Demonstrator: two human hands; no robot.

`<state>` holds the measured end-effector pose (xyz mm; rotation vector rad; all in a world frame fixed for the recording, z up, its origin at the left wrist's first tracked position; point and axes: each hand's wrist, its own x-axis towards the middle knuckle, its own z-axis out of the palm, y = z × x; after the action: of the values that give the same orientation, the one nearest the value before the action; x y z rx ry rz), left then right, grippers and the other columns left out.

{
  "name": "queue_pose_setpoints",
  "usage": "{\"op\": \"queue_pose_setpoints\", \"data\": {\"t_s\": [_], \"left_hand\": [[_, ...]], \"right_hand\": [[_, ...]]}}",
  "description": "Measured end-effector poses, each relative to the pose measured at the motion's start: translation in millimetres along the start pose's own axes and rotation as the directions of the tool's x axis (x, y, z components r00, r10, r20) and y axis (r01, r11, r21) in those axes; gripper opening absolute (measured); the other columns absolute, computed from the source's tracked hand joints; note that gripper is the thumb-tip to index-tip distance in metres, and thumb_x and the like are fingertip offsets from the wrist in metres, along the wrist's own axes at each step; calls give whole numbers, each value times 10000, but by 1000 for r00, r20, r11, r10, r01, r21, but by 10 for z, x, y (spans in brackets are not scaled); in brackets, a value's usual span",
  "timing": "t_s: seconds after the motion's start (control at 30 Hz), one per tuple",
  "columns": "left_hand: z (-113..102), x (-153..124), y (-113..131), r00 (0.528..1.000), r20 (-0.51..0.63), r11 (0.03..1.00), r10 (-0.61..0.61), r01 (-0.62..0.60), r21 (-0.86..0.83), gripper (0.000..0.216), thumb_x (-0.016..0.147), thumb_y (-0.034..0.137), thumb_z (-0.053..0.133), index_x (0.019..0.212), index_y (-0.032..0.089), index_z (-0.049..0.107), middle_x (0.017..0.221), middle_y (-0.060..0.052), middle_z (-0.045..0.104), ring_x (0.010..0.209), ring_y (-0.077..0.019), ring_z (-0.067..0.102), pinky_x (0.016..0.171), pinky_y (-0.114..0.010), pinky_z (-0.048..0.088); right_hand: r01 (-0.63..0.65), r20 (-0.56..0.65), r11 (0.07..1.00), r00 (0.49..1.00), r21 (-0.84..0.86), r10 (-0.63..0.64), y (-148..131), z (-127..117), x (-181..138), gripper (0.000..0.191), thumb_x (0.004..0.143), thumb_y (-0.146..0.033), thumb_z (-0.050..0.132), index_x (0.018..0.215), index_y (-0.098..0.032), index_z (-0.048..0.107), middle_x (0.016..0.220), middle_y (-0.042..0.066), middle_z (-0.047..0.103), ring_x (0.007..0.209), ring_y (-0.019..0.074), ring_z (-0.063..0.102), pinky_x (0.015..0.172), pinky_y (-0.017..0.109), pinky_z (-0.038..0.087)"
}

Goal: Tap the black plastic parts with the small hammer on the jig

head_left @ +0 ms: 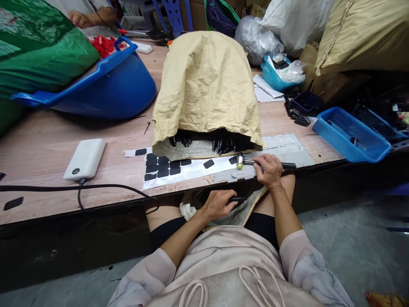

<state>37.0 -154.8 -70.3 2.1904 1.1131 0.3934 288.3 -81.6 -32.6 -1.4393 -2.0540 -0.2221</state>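
Observation:
My right hand [271, 169] rests at the table's front edge, closed round the handle of a small hammer [247, 161] whose head lies on a grey mat [287, 151]. Below the table edge, over my lap, my left hand [219, 204] pinches a slim black piece [237, 199] above a sack [238, 213] lying on my lap. A tan woven sack [206, 91] lies on the table just behind, its open mouth showing several black parts [223, 144]. A white sheet [191, 169] carrying black adhesive pads [161, 166] stretches left of the hammer.
A white power bank [85, 158] with a black cable [105, 187] lies left. A tipped blue tub [105, 85] and green sack [35, 51] are at back left. Blue baskets [351, 134] and black parts [298, 115] sit right. Another person's hand [78, 18] shows far back.

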Motion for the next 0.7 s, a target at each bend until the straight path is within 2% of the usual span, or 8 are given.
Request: {"op": "queue_pose_setpoints", "data": {"t_s": [0.07, 0.13, 0.27, 0.4, 0.47, 0.53, 0.6, 0.7], "left_hand": [[194, 35, -99, 979, 55, 981, -195, 194, 25, 246, 929, 310, 624, 1159, 249, 688, 941, -57, 771, 837, -237, 739, 704, -314, 529], [312, 65, -172, 961, 123, 969, -248, 245, 35, 327, 936, 312, 626, 1256, 254, 658, 1007, -71, 776, 907, -247, 747, 716, -309, 535], [269, 15, -77, 980, 195, 999, 49, -49, -6, 341, 953, 361, 617, 1278, 266, 658, 939, -53, 765, 854, -220, 735, 718, -292, 528], [-121, -5, 164, 946, -104, 951, 306, -308, 2, 282, 989, 412, 532, 1003, 230, 748, 774, -64, 716, 713, -181, 674, 724, -306, 522], [-404, 120, 184, 903, -385, 980, 192, -198, 24, 294, 990, 381, 506, 925, 213, 739, 740, -60, 697, 670, -170, 635, 707, -310, 515], [-697, 343, 101, 765, -641, 998, -62, 56, -30, 297, 998, 335, 469, 893, 204, 715, 757, -47, 686, 683, -161, 622, 724, -303, 512], [-952, 610, -46, 639, -732, 963, -238, 251, -94, 226, 954, 322, 520, 935, 197, 707, 769, -36, 669, 704, -172, 617, 735, -309, 511], [-1177, 945, -247, 605, -700, 891, -380, 442, -103, 174, 883, 335, 606, 881, 198, 714, 833, -60, 656, 817, -221, 637, 783, -339, 508]], "right_hand": [[1, 0, 1000, 1000, 0, -1, -1, 2, 0, 156, 906, -265, 630, 997, -246, 756, 946, 61, 714, 890, 261, 588, 796, 394, 430], [-1, 2, 1000, 1000, 7, 1, -3, 4, -1, 157, 905, -263, 633, 1002, -242, 756, 948, 63, 713, 890, 262, 585, 796, 397, 424], [-19, 15, 999, 1000, 27, 18, -6, 9, -11, 167, 913, -268, 627, 1015, -240, 756, 965, 68, 708, 907, 265, 583, 812, 403, 422], [-22, 11, 999, 1000, 34, 21, -6, 14, -18, 172, 914, -267, 624, 1024, -244, 755, 973, 64, 709, 911, 262, 587, 816, 399, 423], [-24, 10, 999, 1000, 33, 24, -3, 18, -17, 169, 914, -267, 623, 1019, -249, 754, 969, 62, 710, 910, 263, 588, 817, 400, 424], [-20, 6, 999, 1000, 27, 19, 0, 21, -13, 159, 910, -266, 626, 1004, -250, 753, 958, 62, 710, 902, 264, 588, 809, 400, 424], [-9, -5, 1000, 1000, 21, 10, 0, 24, -8, 152, 908, -265, 630, 995, -245, 752, 946, 62, 711, 892, 263, 588, 798, 398, 423], [1, -17, 1000, 1000, 17, 0, -6, 22, -3, 151, 910, -263, 628, 996, -241, 750, 941, 59, 715, 887, 257, 590, 793, 391, 424]]}}
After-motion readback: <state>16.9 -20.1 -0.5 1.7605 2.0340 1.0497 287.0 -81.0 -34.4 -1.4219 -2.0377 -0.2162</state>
